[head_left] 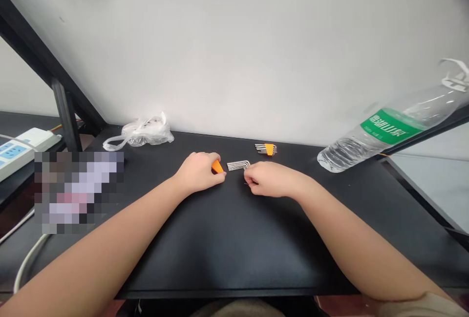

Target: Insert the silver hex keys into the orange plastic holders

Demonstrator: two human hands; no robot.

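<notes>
My left hand point(200, 173) is closed around an orange hex key holder point(217, 166), gripping it between thumb and fingers. Just to its right, several silver L-shaped hex keys point(238, 165) lie side by side on the black table, their bent ends towards my right hand. Fingers pinched together, my right hand point(266, 179) is beside those bent ends; a thin metal tip, seemingly a small hex key point(245, 183), pokes out below its fingertips. Farther back lies a second hex key set point(269, 149), its keys seated in an orange holder.
A large clear water bottle point(388, 126) with a green label leans or stands at the right. A crumpled clear plastic bag point(146, 130) lies by the wall at the back left. A white power strip point(22, 151) and a white cable point(29, 256) are at the left, near a pixelated area.
</notes>
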